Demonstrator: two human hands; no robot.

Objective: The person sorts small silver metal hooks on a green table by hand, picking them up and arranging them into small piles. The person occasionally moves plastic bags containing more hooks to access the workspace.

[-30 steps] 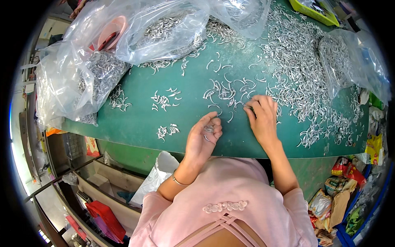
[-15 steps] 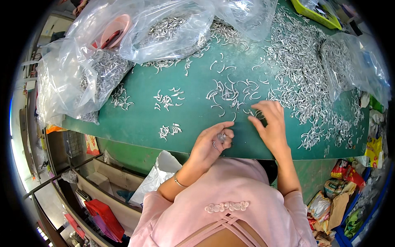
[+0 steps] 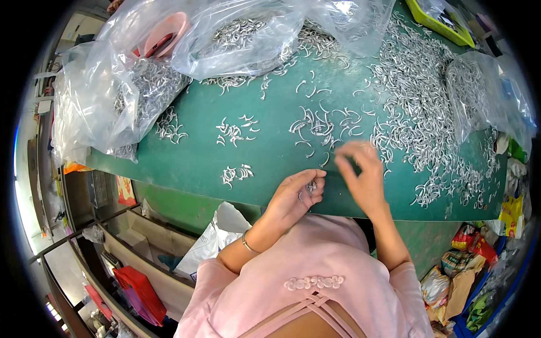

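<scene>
My left hand [image 3: 297, 194] is closed above the front part of the green table [image 3: 186, 166], palm turned up. Small curved silver metal pieces [image 3: 310, 187] show between its curled fingers. To its right, my right hand [image 3: 362, 172] hovers over the table, its fingers bent and smeared by motion, so whether anything sits between them cannot be told. Just beyond both hands lies a loose cluster of the same curved pieces [image 3: 318, 125]. Two smaller groups lie to the left, one farther back [image 3: 232, 132] and one nearer [image 3: 236, 175].
A big spread of curved pieces [image 3: 414, 96] covers the table's right side. Clear plastic bags of pieces [image 3: 152, 93] line the far left and back, with a pink bowl [image 3: 173, 27] among them. A yellow-green basket [image 3: 445, 28] stands far right. Shelving and a red basket [image 3: 138, 290] are lower left.
My right hand has drawn a little left, closer to my left hand, and its fingers are now blurred. My left hand stays closed, nearly in place. The whole view has shifted slightly.
</scene>
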